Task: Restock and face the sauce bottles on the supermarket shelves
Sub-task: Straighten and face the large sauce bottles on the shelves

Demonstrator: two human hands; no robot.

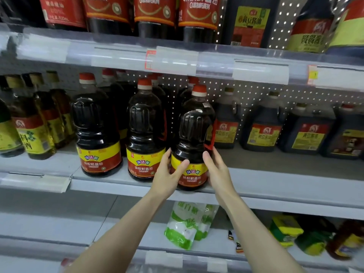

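**Sauce bottle (194, 134) clasped on middle shelf (275, 186)**

Left grip (169, 174) and right grip (217, 170) wrap the label zone from either side, thumbs in front. Bottle upright at the front edge, just right of two matching bottles (145, 134).

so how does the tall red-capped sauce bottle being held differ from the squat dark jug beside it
The tall red-capped sauce bottle stands at the shelf front, held by the left hand and right hand; the squat dark jug sits further back, untouched, pale-capped. Both have red-and-yellow labels.
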